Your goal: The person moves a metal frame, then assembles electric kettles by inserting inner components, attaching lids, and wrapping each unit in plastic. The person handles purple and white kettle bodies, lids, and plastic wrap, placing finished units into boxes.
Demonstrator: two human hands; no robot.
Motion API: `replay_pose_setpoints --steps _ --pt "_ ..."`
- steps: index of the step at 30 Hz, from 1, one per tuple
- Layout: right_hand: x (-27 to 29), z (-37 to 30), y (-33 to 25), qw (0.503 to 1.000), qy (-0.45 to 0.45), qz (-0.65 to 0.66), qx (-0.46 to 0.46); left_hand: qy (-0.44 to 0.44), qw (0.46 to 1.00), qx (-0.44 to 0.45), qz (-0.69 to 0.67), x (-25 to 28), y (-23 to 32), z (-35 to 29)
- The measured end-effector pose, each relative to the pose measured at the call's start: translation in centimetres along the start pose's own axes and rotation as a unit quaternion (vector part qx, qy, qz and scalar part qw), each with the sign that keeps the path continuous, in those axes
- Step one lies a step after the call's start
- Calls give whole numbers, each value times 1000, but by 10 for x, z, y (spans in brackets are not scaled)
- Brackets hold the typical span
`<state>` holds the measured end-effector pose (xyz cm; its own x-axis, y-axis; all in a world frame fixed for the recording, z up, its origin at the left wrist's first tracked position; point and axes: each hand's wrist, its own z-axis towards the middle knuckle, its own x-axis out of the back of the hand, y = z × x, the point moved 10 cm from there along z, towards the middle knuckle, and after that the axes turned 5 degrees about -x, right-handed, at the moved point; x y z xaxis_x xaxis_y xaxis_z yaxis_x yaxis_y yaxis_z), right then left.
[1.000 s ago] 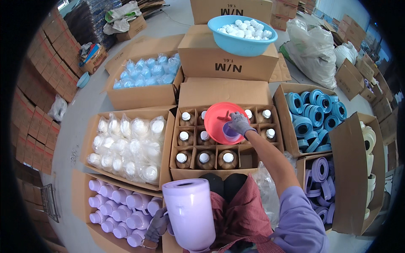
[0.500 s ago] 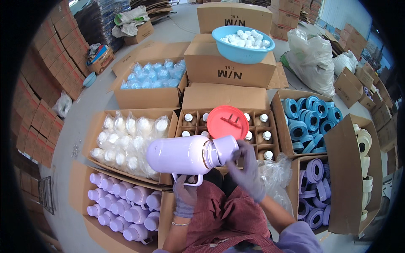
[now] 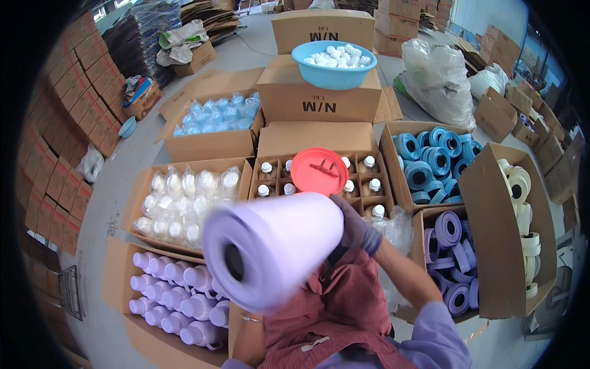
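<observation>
Warehouse floor (image 3: 120, 178): fading into black fisheye rim
Lilac jug (image 3: 289, 243): tilted over lap (image 3: 353, 298), kinda blurry at base
Right hand (image 3: 356, 229): against far end, can't tell grip
Left hand: lost behind jug, can't tell either

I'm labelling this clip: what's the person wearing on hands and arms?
The right hand wears a greyish-purple glove with a paler cuff; the sleeve is lavender. A silvery bracelet circles the left wrist; the left hand is hidden.

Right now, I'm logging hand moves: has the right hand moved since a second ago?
Yes. Against the red basin, where it was a second ago, the right hand has come toward the wearer, to the lilac flask.
</observation>
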<state>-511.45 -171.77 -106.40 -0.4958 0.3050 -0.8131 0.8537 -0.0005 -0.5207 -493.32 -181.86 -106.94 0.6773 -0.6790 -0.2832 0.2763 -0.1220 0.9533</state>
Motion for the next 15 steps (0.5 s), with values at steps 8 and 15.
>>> replay_pose_setpoints --steps 8,15 --pt "-10 31 -5 922 -24 -378 -83 -297 681 -430 513 -35 21 -66" --pt "-22 1 6 849 -51 -517 -95 -18 707 -292 644 122 21 39"
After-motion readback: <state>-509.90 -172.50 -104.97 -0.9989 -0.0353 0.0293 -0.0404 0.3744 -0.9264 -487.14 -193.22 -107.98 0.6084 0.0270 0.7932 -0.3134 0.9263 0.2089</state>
